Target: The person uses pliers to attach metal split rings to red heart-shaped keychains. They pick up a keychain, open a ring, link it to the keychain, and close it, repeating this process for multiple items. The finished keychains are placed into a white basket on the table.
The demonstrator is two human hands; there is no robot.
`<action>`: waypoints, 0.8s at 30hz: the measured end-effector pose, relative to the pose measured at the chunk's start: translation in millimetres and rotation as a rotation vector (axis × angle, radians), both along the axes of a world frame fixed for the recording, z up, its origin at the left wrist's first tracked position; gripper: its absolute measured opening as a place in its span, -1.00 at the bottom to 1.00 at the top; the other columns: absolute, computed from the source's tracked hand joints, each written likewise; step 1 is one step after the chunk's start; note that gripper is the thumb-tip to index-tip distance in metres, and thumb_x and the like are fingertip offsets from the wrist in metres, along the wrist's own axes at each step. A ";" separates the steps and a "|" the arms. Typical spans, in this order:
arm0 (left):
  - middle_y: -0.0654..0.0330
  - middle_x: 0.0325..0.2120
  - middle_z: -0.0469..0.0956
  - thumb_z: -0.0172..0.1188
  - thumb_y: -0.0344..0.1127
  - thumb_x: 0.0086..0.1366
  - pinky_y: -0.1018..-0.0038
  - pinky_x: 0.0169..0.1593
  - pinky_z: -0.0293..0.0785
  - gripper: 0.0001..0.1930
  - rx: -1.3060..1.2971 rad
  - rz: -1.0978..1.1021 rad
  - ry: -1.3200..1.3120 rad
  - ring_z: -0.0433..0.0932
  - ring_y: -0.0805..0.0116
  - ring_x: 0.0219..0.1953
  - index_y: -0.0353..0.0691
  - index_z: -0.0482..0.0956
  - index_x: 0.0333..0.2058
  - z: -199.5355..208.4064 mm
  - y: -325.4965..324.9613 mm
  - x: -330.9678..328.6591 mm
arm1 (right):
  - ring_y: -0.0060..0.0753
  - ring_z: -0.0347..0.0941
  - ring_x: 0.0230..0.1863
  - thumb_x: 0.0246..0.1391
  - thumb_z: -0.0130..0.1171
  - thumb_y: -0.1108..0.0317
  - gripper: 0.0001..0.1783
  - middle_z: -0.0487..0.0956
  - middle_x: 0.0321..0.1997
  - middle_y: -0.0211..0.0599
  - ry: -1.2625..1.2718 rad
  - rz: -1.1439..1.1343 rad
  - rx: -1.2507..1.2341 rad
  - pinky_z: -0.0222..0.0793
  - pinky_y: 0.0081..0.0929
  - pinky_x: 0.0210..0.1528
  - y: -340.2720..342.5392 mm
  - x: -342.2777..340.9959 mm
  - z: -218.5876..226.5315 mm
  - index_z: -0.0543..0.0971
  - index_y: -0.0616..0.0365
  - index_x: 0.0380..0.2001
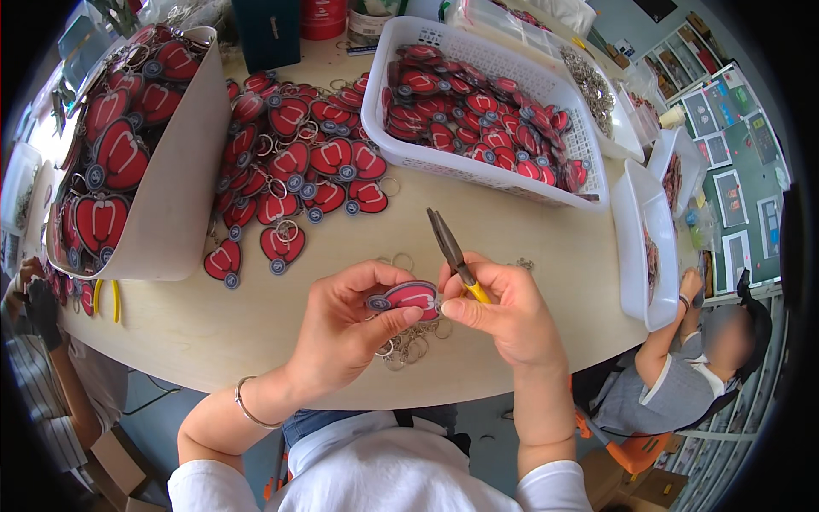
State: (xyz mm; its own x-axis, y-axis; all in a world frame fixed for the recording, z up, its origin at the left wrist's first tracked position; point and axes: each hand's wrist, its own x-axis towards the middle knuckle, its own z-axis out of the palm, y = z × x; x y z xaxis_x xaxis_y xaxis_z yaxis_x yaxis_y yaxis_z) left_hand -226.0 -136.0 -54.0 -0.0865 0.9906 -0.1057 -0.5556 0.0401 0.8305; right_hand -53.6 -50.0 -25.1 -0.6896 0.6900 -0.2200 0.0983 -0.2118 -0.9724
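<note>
My left hand (pixel 341 320) is closed on a red charm (pixel 413 295) with a small grey round tab, pinched between thumb and fingers. Held in my right hand (pixel 512 316) are needle-nose pliers (pixel 447 242) with a yellow handle, their dark jaws pointing up and away. The right thumb and fingertip also meet at the charm's right end, where a small bit of metal shows; what exactly they pinch is too small to tell. Below the charm lies a little heap of metal key rings (pixel 415 348) on the table.
Finished-looking red keychains (pixel 290 158) lie piled beyond my hands. A tall white bin (pixel 183 171) of keychains stands left, a white basket (pixel 512 192) of red charms at the back. Yellow-handled pliers (pixel 116 300) lie far left. People sit on both sides; a white tray (pixel 636 282) is right.
</note>
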 end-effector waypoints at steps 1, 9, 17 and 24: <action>0.23 -0.38 0.56 0.28 -0.59 0.09 0.63 -0.23 0.49 -0.78 0.002 -0.017 0.007 0.53 0.54 -0.31 -0.34 0.49 -0.26 -0.7 -0.3 -0.6 | -0.67 0.33 -0.26 0.02 0.25 0.44 -0.84 0.42 -0.23 -0.44 0.004 0.003 -0.082 0.25 -0.68 -0.22 1.5 1.2 0.3 0.52 0.33 -0.40; 0.19 -0.36 0.55 0.28 -0.60 0.09 0.62 -0.24 0.48 -0.78 0.073 -0.015 0.070 0.53 0.52 -0.31 -0.35 0.47 -0.29 -5.5 1.4 2.6 | -0.66 0.32 -0.23 0.04 0.23 0.43 -0.86 0.41 -0.24 -0.44 -0.037 -0.046 0.061 0.24 -0.67 -0.20 -6.3 -2.3 -2.0 0.51 0.29 -0.40; 0.12 -0.43 0.56 0.26 -0.71 -0.17 0.47 -0.39 0.51 -0.71 0.514 0.235 0.870 0.57 0.27 -0.40 -0.36 0.53 -0.38 -4.3 1.1 -2.1 | -0.46 0.38 -0.22 0.00 0.25 0.46 -0.87 0.42 -0.21 -0.29 -0.003 -0.149 0.464 0.32 -0.53 -0.17 -27.5 -5.8 -2.4 0.51 0.27 -0.43; 0.12 -0.45 0.55 0.18 -0.58 -0.38 0.44 -0.43 0.48 -0.60 0.782 0.389 1.253 0.55 0.21 -0.45 -0.33 0.56 -0.38 -5.7 2.6 -5.7 | -0.20 0.38 -0.29 -0.21 0.29 0.57 -0.84 0.44 -0.25 -0.18 -0.145 -0.041 1.043 0.32 -0.41 -0.31 -16.5 -6.1 14.3 0.46 0.30 -0.58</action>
State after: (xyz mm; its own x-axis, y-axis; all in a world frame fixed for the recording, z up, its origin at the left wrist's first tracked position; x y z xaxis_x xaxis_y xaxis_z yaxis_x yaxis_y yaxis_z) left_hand -231.7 -133.4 -59.7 0.0204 0.6570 0.7536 0.6272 -0.5955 0.5021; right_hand -59.7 -66.5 -10.8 -0.6760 0.6071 0.4177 0.2401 0.7173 -0.6541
